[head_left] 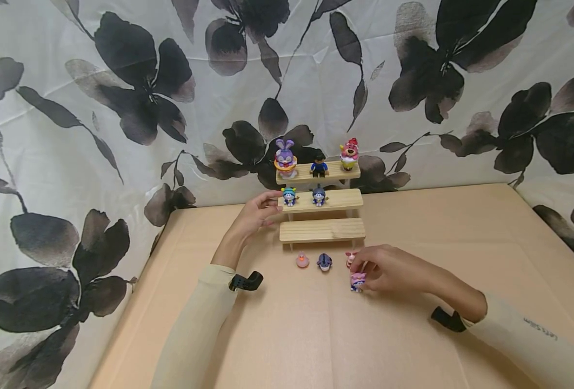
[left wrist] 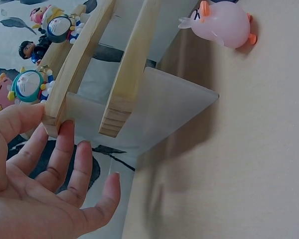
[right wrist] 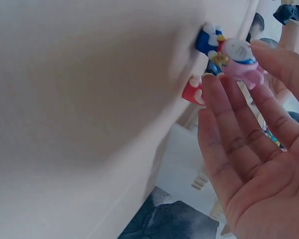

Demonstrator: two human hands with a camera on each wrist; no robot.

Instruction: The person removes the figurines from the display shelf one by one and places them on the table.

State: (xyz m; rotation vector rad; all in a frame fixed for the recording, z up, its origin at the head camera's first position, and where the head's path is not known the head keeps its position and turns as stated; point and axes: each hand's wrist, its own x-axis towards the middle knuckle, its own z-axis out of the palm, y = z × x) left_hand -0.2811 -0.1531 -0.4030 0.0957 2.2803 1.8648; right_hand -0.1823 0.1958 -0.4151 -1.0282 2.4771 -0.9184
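The pink-hooded figure (head_left: 358,281) is at the fingertips of the right hand (head_left: 394,270), pinched between thumb and fingers, the hand otherwise cupped with the palm free. Whether the figure's feet touch the counter (head_left: 404,346) cannot be told. Just behind it, partly hidden by the same hand, is 1 red-and-white toy (head_left: 350,258). The left hand (head_left: 255,216) grips the left end of the wooden shelf (head_left: 322,231) at its middle step, thumb on 1 side and forefinger on the other, the remaining fingers loosely bent and spread. The held figure lies to the right of that hand and nearer the person.

In front of the shelf stand 1 pink duck (head_left: 302,261) and 1 blue toy (head_left: 324,262), apart from each other. The shelf has 3 steps. On the middle step are 2 figures: 1 teal-hatted figure (head_left: 289,196) beside the left fingers, and 1 grey-hatted figure (head_left: 318,195). On the top step are 3 toys: 1 purple rabbit (head_left: 285,158), 1 black-haired figure (head_left: 319,164) and 1 pink bear (head_left: 349,155). That makes 9 toys.
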